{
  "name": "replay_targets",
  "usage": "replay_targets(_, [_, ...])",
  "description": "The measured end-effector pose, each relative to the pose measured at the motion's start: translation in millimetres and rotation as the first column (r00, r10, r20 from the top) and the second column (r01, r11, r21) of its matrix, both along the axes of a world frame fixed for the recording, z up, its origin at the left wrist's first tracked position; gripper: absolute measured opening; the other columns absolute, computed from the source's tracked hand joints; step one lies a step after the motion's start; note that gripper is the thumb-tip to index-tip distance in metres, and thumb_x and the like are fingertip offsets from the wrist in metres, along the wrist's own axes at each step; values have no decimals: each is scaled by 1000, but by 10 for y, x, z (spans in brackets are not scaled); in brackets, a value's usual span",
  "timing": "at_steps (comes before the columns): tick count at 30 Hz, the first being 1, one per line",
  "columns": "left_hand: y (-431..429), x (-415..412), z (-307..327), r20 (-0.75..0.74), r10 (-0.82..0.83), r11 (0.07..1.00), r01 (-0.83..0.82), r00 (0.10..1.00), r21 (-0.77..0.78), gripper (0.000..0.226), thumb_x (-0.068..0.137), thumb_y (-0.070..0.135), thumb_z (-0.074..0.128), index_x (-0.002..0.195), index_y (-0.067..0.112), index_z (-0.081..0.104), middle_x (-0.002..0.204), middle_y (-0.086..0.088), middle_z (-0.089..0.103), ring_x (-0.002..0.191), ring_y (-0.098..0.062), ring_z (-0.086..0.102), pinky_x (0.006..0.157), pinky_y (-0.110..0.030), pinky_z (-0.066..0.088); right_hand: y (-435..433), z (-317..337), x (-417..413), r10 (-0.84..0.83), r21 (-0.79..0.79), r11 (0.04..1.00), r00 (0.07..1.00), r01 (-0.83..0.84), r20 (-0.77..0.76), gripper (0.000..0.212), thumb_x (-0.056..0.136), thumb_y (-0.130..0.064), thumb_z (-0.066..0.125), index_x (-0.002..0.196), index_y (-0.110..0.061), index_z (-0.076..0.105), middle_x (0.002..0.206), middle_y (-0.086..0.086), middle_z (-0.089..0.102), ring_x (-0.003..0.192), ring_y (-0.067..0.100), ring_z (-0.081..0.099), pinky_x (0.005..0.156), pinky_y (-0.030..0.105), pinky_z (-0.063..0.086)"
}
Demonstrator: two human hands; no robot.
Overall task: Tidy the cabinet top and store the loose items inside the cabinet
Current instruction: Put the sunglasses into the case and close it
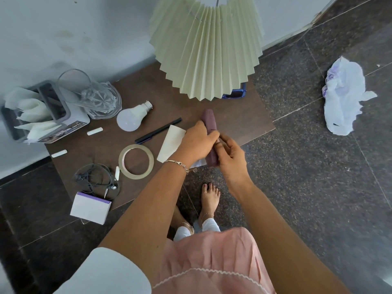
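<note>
Both hands meet at the front edge of the brown cabinet top. Her left hand curls its fingers round the middle of a plum-coloured case, and her right hand grips the case's lower end, fingers bent. From the hands, a tape ring lies at 8 o'clock, and a black pen and a bulb at 9. The grey holder at 10 o'clock carries a label too blurred to read.
</note>
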State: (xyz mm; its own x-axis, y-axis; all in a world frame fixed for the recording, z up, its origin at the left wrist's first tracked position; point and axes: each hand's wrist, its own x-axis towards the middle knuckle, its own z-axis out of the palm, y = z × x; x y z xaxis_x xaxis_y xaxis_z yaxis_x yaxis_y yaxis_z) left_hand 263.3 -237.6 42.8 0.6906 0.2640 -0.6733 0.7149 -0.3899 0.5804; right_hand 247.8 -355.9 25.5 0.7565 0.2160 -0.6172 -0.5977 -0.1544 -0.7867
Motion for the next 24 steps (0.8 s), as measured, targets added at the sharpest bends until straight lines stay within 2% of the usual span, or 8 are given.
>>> replay_targets(4, [-9, 9, -5, -29, -119, 991, 121, 992, 59, 33, 97, 29, 45, 117, 2, 48, 110, -16, 62, 86, -27, 56, 70, -32, 40, -1, -44, -57, 56, -134, 990, 992, -41, 112, 37, 99, -13, 50, 136, -13, 53, 121, -2, 66, 110, 5, 62, 94, 23, 51])
replay_targets(7, [-20, 0, 17, -24, -129, 989, 131, 991, 70, 37, 99, 29, 43, 126, 4, 42, 117, -17, 61, 97, -32, 60, 73, -34, 44, 4, -55, -74, 123, -253, 965, 975, -73, 187, 39, 99, -21, 50, 137, -20, 52, 121, -5, 66, 107, 4, 62, 90, 21, 51])
replay_targets(9, [13, -4, 5, -17, -129, 991, 130, 991, 25, 39, 99, 29, 43, 130, 6, 40, 118, -15, 60, 101, -31, 61, 78, -34, 47, -7, -61, -66, 120, -248, 966, 975, -71, 187, 39, 100, -23, 49, 138, -19, 51, 124, -4, 65, 109, 5, 61, 90, 21, 51])
replay_targets(13, [104, -52, 4, 9, 22, 968, -19, 1000, -248, 42, 98, 29, 48, 136, 15, 38, 121, -11, 62, 103, -28, 64, 88, -45, 55, -97, -51, 30, -24, 25, 999, 1000, 24, -10, 32, 101, -20, 47, 131, -14, 56, 118, 6, 68, 109, 18, 65, 92, 36, 54])
replay_targets(17, [220, -148, 6, -71, 267, 855, -270, 961, -442, 28, 101, 22, 41, 128, 14, 48, 111, -5, 66, 95, -21, 67, 71, -33, 58, -208, -31, 165, -146, 132, 973, 950, 188, -276, 34, 103, -25, 42, 125, -2, 54, 111, 14, 68, 101, 29, 64, 87, 50, 55])
replay_targets(19, [282, -193, -11, -83, 328, 831, -330, 941, -448, 30, 101, 20, 39, 129, 14, 51, 116, -7, 66, 103, -23, 65, 73, -35, 57, -250, -37, 219, -176, 107, 970, 935, 218, -308, 31, 104, -24, 40, 123, -4, 55, 110, 11, 68, 98, 23, 64, 81, 44, 58])
replay_targets(22, [316, -215, -26, -63, 364, 838, -356, 929, -412, 32, 101, 17, 42, 131, 13, 49, 116, -9, 65, 97, -19, 65, 79, -38, 59, -267, -15, 279, -133, 14, 990, 966, 139, -223, 30, 103, -32, 40, 112, -11, 59, 95, 2, 70, 80, 12, 68, 60, 28, 57])
replay_targets(24, [305, -210, -28, -46, 379, 849, -367, 924, -380, 33, 99, 15, 46, 132, 12, 47, 117, -9, 64, 103, -22, 65, 86, -43, 57, -264, -18, 304, -109, -21, 994, 982, 107, -154, 33, 99, -36, 49, 111, -8, 60, 93, 2, 70, 76, 8, 70, 59, 26, 57])
